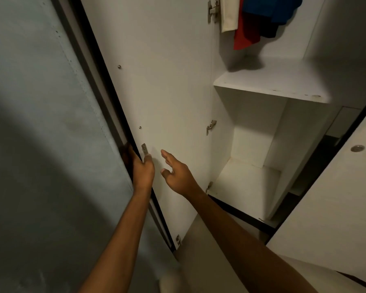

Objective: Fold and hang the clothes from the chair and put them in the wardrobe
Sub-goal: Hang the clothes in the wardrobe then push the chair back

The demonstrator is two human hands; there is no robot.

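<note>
The wardrobe (pixel 273 85) stands open. Its left door (pixel 167 92) is swung out toward 11 o'clock, the dark outer edge lying close along a grey wall (pixel 40 123) with only a thin gap between. The left hand (pixel 143 170) grasps that edge beside a small metal latch (pixel 144 149), fingers curled round behind the door and thumb on the inner face. The right hand (pixel 178 172) is released, fingers spread, just off or barely on the door's inner face; contact cannot be told. At 1 o'clock a white shelf (pixel 270 81) juts out, with a bare compartment (pixel 247 180) under it. Above the shelf hang the clothes (pixel 260 17), cream, red, dark and blue, at 12 to 1 o'clock. The right door (pixel 336 197) angles in at 3 o'clock, narrowing the opening. Hinges (pixel 211 126) line the left side panel.
</note>
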